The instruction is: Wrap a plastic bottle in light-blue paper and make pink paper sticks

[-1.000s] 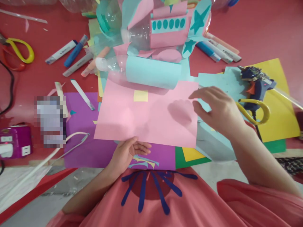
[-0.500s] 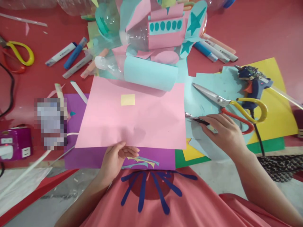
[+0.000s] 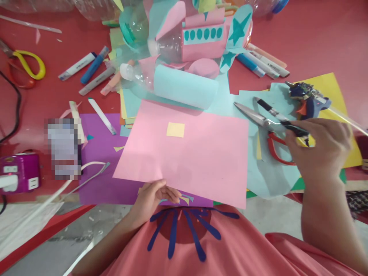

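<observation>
My left hand (image 3: pixel 157 195) pinches the lower edge of a pink sheet of paper (image 3: pixel 201 161), with the thumb on top. A small pale yellow rectangle (image 3: pixel 175 129) lies on this sheet, which sits tilted over purple paper (image 3: pixel 97 153). On the right, my right hand (image 3: pixel 322 147) is closed around a black-and-clear pen (image 3: pixel 276 114), its dark end pointing up and left. The hand is slightly blurred. Beneath the pen lie scissors (image 3: pixel 255 115) with red and yellow handles, partly covered by the hand, on light blue paper (image 3: pixel 267 172).
A bottle wrapped in light blue paper (image 3: pixel 185 86) lies behind the pink sheet; a pink-wrapped bottle (image 3: pixel 204 48) with star fins stands beyond it. A glue gun (image 3: pixel 314 105) is at right. Markers (image 3: pixel 77 66), a phone (image 3: pixel 63 147), cables and a purple power adapter (image 3: pixel 21 174) are at left.
My left hand has shifted right, and the pink sheet has slid right and turned clockwise. My right hand has lifted and moved right with the pen, over the scissors' handles.
</observation>
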A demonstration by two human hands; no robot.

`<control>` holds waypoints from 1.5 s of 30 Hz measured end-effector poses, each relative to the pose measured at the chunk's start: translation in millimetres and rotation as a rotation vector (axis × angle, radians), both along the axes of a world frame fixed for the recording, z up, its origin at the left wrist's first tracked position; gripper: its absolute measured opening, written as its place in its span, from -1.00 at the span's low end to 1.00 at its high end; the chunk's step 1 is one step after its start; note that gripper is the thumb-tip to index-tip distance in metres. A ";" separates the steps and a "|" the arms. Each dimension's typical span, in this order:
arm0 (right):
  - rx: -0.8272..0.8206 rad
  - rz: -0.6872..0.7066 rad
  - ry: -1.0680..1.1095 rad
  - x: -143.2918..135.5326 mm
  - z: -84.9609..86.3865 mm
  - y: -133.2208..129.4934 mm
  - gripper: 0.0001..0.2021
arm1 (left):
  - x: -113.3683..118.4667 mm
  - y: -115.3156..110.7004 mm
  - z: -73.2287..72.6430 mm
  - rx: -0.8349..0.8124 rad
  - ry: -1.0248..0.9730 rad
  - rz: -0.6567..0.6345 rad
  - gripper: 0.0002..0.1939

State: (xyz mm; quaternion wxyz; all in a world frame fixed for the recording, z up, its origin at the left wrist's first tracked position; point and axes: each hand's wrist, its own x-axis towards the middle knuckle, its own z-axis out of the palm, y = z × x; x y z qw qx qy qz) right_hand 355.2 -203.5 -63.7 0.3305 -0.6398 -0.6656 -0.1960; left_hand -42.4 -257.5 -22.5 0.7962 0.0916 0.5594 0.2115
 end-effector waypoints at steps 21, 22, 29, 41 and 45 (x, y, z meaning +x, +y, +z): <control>-0.655 0.693 -0.128 -128.0 5.3 9.2 -0.55 | 24.2 9.9 -16.9 0.257 -0.559 -0.908 -0.36; -0.655 0.686 -0.133 -126.7 2.9 8.8 -0.54 | 11.5 19.1 -10.2 0.351 -0.558 -1.043 -0.37; -0.593 0.716 -0.154 -124.2 -2.1 -1.0 -0.55 | -37.2 61.1 -2.6 0.960 0.739 -0.625 -0.77; -0.555 0.915 0.007 -119.4 7.3 -14.3 -0.67 | -24.1 81.3 -27.0 1.154 1.105 -0.776 -0.74; -0.552 0.804 -0.028 -125.3 5.3 -9.3 -0.56 | -25.2 95.9 -16.1 1.072 1.082 -0.823 -0.80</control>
